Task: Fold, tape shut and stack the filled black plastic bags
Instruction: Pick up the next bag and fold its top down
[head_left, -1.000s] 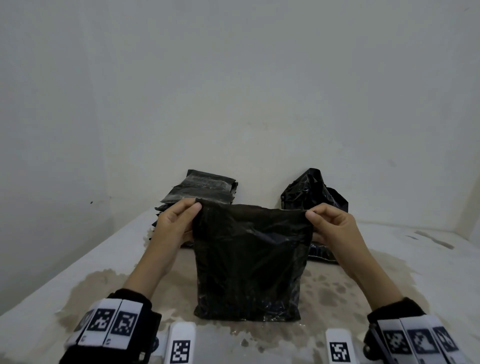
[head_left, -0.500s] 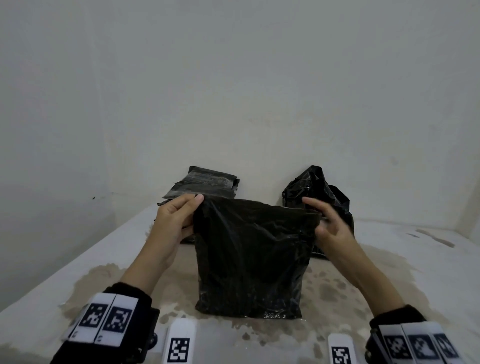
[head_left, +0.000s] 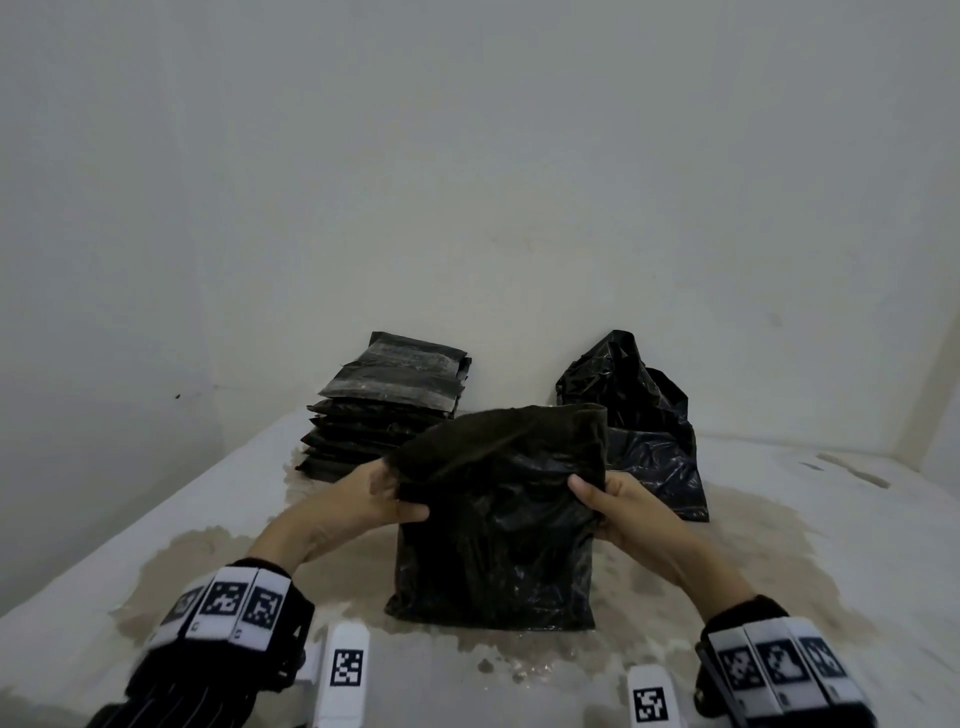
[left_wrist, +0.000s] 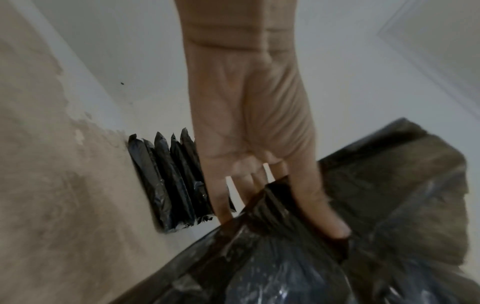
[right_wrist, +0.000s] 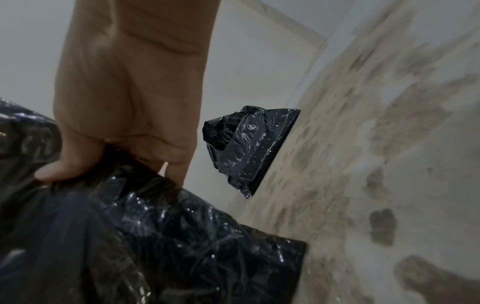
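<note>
On the stained white table (head_left: 182, 525), left to right: a stack of flat taped black plastic packets (head_left: 387, 410), left hand (head_left: 358, 501), upright filled black plastic bag (head_left: 498, 545), right hand (head_left: 623, 506), crumpled loose black bags (head_left: 644, 415). Both hands' fingers (left_wrist: 317, 201) pinched the bag's top flap. Judged step: folding; next, crease flat, then tape. Wrist views alone showed thumbs over, fingers behind; no tape was seen.

A white counter (head_left: 831, 545), blotched with brown stains, carries a stack of flat folded black bags (head_left: 384, 415) at the back left, a crumpled black bag (head_left: 649, 431) at the back right, and an upright filled bag (head_left: 498, 545) between them nearer the front.
</note>
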